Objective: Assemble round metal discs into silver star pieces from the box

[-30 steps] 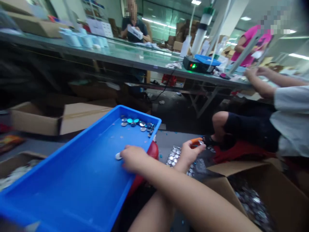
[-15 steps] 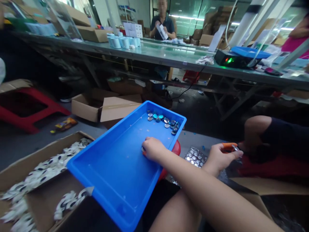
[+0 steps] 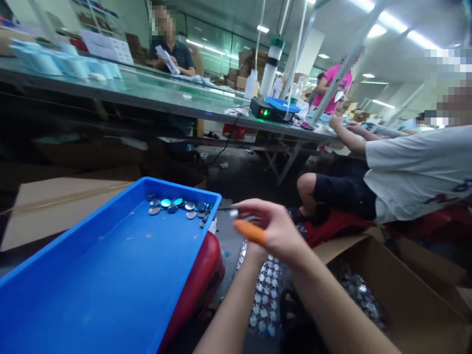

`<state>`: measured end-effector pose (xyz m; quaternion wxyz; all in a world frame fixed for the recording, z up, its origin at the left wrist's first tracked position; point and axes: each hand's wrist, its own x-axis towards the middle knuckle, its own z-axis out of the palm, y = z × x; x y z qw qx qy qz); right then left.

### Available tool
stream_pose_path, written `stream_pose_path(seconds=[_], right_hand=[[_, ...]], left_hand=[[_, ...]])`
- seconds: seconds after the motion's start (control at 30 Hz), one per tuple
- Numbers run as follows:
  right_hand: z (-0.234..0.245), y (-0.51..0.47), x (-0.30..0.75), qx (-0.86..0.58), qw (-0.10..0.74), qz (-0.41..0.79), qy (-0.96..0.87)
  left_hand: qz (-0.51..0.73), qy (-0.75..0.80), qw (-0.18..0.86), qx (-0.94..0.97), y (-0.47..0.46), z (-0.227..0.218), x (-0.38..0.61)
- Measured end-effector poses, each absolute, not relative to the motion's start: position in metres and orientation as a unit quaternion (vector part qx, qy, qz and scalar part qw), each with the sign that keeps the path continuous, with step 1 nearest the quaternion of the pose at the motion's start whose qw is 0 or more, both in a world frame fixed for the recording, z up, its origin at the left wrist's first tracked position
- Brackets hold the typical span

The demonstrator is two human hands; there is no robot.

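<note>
Right hand [image 3: 275,231] raised just past the near corner of the blue plastic tray [image 3: 177,186], fingers curled, not flat. Orange-handled tool [image 3: 250,232] sits against this hand. Thin metal tip with a small white speck [image 3: 232,213] projects past the fingers toward the tray rim; whether the right hand or the left grips the tool: cannot tell. Left forearm [image 3: 230,314] rises from below; left hand is hidden behind the right, so its state cannot be told.

Metal discs [image 3: 173,206] lie in a loose cluster in the far corner of the tray, some silver, some teal, with neither hand touching them. Tray rests on a red stool [image 3: 199,275]. Below the hands: a silvery sheet punched with rows of small round holes [image 3: 265,295]. To the right, a cardboard box [image 3: 405,295] holds a heap of similar silvery scrap [image 3: 361,290].

Co-worker in a white T-shirt [image 3: 416,172] sits at right, both arms reaching to the long glass-topped counter [image 3: 147,88]. On the counter: black device with green and red lights [image 3: 265,110]. Beyond it, a person across the counter [image 3: 171,56] holds a white box [image 3: 167,59].
</note>
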<state>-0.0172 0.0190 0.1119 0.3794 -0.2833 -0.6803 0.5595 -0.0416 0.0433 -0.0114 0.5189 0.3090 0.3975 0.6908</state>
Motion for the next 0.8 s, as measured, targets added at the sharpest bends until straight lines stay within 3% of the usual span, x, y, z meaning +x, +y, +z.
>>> stream_pose_path(seconds=[0.13,0.3,0.53,0.8], right_hand=[[0.066,0.063,0.103,-0.393,0.464,0.541,-0.581],[0.002,0.074,0.151,-0.428,0.455,0.553,-0.552],[0.004,0.077,0.154,-0.409,0.439,0.582,-0.549],[0.001,0.072,0.166,-0.422,0.412,0.581,-0.561]], left_hand=[[0.67,0.402,0.501,0.371,0.036,-0.005,-0.045],[0.606,0.477,0.401,0.495,0.031,-0.013,-0.042],[0.554,0.509,0.296,0.589,0.037,-0.029,-0.036],[0.542,0.504,0.289,0.608,0.038,-0.034,-0.027]])
